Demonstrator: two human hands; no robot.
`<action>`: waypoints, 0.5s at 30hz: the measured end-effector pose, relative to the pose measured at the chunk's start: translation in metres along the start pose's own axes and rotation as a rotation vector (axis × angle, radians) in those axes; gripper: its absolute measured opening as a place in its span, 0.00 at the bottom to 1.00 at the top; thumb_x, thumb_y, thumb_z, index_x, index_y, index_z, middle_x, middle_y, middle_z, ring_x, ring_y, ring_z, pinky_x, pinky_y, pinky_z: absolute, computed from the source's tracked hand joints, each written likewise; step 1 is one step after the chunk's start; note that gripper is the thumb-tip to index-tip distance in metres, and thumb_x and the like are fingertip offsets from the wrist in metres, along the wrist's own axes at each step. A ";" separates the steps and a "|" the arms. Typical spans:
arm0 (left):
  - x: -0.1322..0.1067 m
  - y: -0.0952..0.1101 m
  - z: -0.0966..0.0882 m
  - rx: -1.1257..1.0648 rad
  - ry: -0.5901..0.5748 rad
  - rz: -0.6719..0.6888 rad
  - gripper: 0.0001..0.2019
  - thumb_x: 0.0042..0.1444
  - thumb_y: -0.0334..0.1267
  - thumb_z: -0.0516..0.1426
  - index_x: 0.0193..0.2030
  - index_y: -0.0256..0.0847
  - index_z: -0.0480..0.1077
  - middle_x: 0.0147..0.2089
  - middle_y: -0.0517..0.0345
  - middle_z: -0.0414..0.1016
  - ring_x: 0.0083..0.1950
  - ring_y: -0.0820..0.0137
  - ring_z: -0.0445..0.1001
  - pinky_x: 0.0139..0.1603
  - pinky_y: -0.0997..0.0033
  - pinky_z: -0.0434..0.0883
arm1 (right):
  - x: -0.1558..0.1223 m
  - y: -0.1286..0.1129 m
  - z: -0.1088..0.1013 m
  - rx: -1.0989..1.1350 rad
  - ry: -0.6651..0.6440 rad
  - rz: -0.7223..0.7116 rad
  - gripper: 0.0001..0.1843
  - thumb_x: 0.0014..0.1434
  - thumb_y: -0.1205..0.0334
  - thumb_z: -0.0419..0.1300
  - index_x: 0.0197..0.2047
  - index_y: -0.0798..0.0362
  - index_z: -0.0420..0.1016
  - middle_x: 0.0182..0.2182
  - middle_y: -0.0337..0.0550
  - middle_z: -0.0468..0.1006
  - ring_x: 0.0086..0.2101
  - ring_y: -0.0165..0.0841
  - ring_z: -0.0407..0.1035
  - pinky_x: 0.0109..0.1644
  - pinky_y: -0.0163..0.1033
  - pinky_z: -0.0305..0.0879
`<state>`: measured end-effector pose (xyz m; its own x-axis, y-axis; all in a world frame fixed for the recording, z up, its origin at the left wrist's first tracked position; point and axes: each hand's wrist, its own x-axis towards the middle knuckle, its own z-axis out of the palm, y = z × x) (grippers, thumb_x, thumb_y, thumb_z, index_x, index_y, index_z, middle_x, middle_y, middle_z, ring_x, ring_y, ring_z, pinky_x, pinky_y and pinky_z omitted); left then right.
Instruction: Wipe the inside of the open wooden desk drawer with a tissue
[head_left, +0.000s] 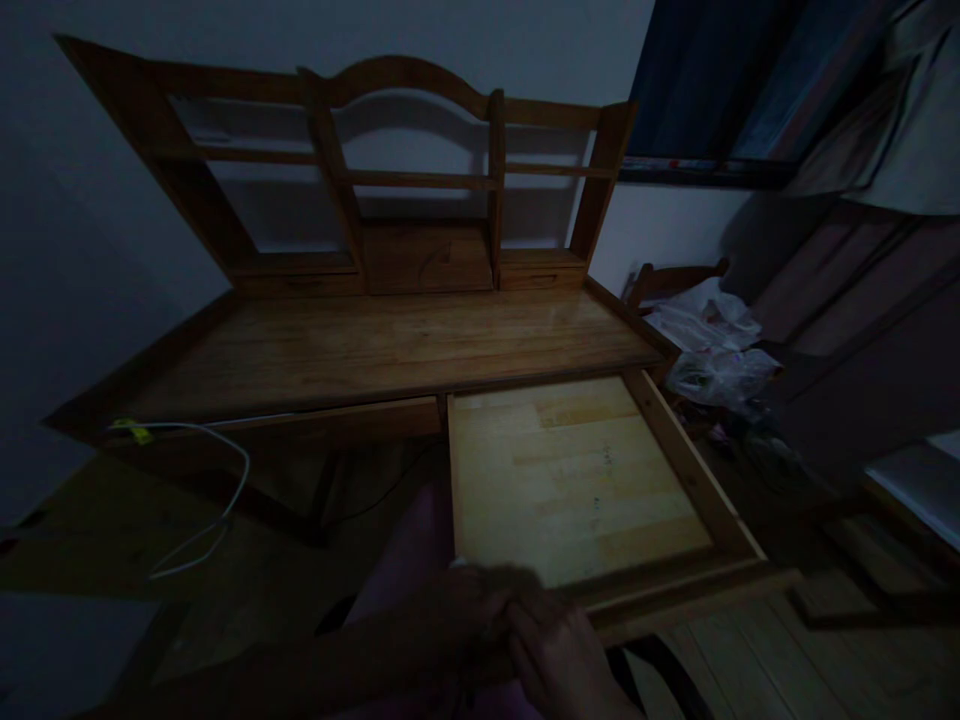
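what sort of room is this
Probably a bedroom or study at home: there's a wooden desk with built-in shelves, a chair holding plastic bags, and what looks like a curtain or hanging cloth by the window.

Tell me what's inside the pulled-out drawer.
Inside the drawer, its pale wood bottom shows, with small dark marks. The left hand and right hand cover the near left corner; any part under the desktop is hidden.

Shelf unit (420, 181) at back of surface (420, 342). Drawer (555, 480) juts forward, front right. Cable (248, 462) hangs at front left. Right of surface: plastic bags (705, 325) before chair back (679, 272).
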<state>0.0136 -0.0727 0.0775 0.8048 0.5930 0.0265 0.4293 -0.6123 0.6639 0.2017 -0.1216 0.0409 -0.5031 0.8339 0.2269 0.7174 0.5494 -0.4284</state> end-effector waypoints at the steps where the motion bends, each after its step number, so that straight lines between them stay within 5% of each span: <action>1: 0.000 0.002 -0.003 -0.021 -0.003 0.003 0.16 0.60 0.37 0.57 0.55 0.44 0.73 0.46 0.50 0.82 0.42 0.62 0.79 0.39 0.66 0.72 | 0.000 0.000 0.000 -0.004 0.007 -0.004 0.12 0.52 0.76 0.58 0.37 0.51 0.75 0.34 0.41 0.81 0.33 0.35 0.73 0.37 0.38 0.64; 7: -0.001 0.014 -0.008 -0.071 0.000 -0.026 0.21 0.63 0.36 0.54 0.63 0.45 0.68 0.50 0.47 0.82 0.45 0.62 0.79 0.41 0.67 0.74 | -0.002 0.003 0.004 -0.005 0.057 -0.025 0.12 0.54 0.75 0.56 0.38 0.50 0.75 0.33 0.40 0.80 0.33 0.35 0.73 0.36 0.38 0.63; 11: -0.008 0.012 -0.012 0.019 -0.026 0.007 0.22 0.62 0.34 0.55 0.63 0.45 0.69 0.51 0.49 0.82 0.49 0.61 0.79 0.51 0.64 0.74 | -0.003 0.003 0.006 0.014 0.070 -0.010 0.12 0.55 0.75 0.55 0.37 0.51 0.74 0.33 0.41 0.79 0.32 0.35 0.72 0.36 0.38 0.63; 15: -0.007 0.000 -0.049 0.137 0.045 -0.063 0.25 0.62 0.30 0.53 0.67 0.40 0.68 0.56 0.42 0.80 0.59 0.54 0.76 0.58 0.56 0.70 | -0.003 -0.001 0.002 0.009 0.067 -0.007 0.13 0.56 0.75 0.52 0.39 0.51 0.74 0.36 0.44 0.80 0.34 0.36 0.73 0.38 0.39 0.65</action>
<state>-0.0125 -0.0512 0.1141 0.7570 0.6530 0.0233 0.5325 -0.6372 0.5571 0.2016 -0.1243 0.0392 -0.4747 0.8316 0.2883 0.7092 0.5554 -0.4342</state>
